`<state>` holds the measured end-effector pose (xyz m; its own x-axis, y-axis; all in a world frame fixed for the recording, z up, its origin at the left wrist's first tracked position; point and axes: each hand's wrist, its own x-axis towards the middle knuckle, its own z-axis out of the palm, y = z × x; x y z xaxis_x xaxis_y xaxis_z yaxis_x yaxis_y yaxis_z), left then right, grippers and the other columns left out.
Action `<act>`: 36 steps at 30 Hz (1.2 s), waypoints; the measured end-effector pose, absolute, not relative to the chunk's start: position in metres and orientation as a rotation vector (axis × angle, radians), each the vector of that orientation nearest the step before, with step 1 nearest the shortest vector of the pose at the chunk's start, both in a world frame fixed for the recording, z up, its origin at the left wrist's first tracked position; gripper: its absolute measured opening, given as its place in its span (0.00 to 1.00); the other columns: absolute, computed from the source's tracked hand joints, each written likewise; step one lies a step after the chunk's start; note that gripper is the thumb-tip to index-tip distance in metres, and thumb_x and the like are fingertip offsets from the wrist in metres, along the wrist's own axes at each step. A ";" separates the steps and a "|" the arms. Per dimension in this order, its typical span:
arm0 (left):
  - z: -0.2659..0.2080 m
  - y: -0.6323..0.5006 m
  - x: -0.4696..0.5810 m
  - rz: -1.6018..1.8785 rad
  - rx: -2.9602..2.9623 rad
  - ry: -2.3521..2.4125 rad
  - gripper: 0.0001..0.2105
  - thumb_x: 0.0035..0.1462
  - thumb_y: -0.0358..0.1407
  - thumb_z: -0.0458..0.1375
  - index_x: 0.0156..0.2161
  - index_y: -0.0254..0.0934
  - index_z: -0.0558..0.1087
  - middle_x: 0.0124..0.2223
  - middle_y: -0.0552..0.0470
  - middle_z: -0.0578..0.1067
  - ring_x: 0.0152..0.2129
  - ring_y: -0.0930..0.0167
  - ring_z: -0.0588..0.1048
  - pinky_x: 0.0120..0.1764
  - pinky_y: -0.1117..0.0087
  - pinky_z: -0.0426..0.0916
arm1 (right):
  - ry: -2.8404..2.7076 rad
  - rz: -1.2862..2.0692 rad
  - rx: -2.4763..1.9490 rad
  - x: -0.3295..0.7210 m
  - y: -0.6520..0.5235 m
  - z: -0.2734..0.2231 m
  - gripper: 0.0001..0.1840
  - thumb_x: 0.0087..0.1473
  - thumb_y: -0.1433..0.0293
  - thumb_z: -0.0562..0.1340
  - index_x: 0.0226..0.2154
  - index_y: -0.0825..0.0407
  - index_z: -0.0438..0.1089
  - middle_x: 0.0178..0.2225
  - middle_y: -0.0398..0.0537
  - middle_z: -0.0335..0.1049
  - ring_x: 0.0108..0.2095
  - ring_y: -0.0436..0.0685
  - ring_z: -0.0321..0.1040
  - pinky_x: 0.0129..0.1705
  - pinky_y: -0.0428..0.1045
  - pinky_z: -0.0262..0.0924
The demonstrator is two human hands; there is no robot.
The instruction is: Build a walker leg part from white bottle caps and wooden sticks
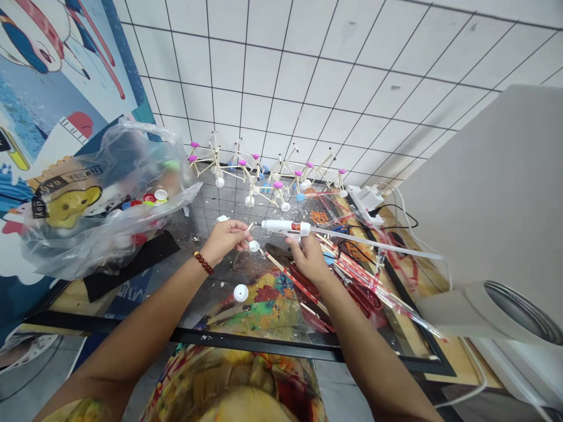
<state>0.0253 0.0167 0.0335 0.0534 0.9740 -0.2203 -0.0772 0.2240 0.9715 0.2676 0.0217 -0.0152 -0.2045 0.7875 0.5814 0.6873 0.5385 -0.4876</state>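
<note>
My right hand (311, 258) is wrapped round the grip of a white hot glue gun (278, 226). A long clear glue stick (378, 241) runs out of its rear to the right. The nozzle points left, at a short wooden stick (251, 227) pinched in the fingers of my left hand (229, 239). Just below those fingertips is a white bottle cap (254, 246); I cannot tell whether it is joined to the stick. Another white cap (241, 292) lies on the glass tabletop nearer to me.
Several stick models (250, 181) with pink, blue and white caps stand along the tiled wall. A clear plastic bag (109, 199) of caps is at left. Bundled sticks (356, 269) lie at right, near a power strip (365, 202) and cables. A grey cylinder (484, 310) stands far right.
</note>
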 end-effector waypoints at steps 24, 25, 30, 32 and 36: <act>0.036 0.020 0.018 1.152 0.961 1.208 0.09 0.45 0.31 0.66 0.33 0.32 0.72 0.27 0.49 0.80 0.18 0.75 0.74 0.21 0.76 0.67 | -1.590 0.554 -1.452 0.307 0.051 0.000 0.24 0.48 0.54 0.64 0.42 0.54 0.73 0.40 0.55 0.75 0.41 0.65 0.69 0.48 0.60 0.60; 0.036 0.021 0.018 1.162 0.958 1.206 0.09 0.45 0.31 0.66 0.33 0.32 0.72 0.27 0.49 0.80 0.18 0.75 0.74 0.21 0.76 0.67 | -1.579 0.566 -1.468 0.313 0.057 0.003 0.24 0.46 0.55 0.64 0.40 0.55 0.74 0.38 0.54 0.75 0.39 0.64 0.69 0.47 0.60 0.60; 0.035 0.021 0.017 1.182 0.956 1.188 0.11 0.42 0.33 0.67 0.32 0.33 0.72 0.27 0.49 0.80 0.18 0.75 0.74 0.21 0.76 0.66 | -1.528 0.717 -1.491 0.327 0.083 0.017 0.24 0.40 0.55 0.66 0.36 0.56 0.74 0.31 0.50 0.75 0.32 0.58 0.67 0.39 0.55 0.60; 0.035 0.021 0.018 1.186 0.959 1.181 0.12 0.42 0.34 0.67 0.32 0.33 0.72 0.27 0.49 0.80 0.18 0.75 0.73 0.21 0.76 0.66 | -1.541 0.800 -1.463 0.325 0.091 0.020 0.25 0.37 0.54 0.68 0.34 0.55 0.75 0.30 0.48 0.75 0.30 0.57 0.67 0.37 0.53 0.60; 0.036 0.022 0.017 1.201 0.961 1.177 0.12 0.42 0.34 0.67 0.32 0.33 0.72 0.27 0.49 0.79 0.18 0.75 0.74 0.21 0.76 0.66 | -1.580 0.931 -1.404 0.314 0.104 0.019 0.26 0.33 0.52 0.70 0.31 0.54 0.76 0.28 0.47 0.75 0.29 0.55 0.66 0.35 0.51 0.59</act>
<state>0.0166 0.0222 0.0356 -0.0239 0.9885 -0.1493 -0.1693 0.1432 0.9751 0.3140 0.1036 0.0190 -0.0547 0.9939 0.0960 0.3979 0.1099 -0.9108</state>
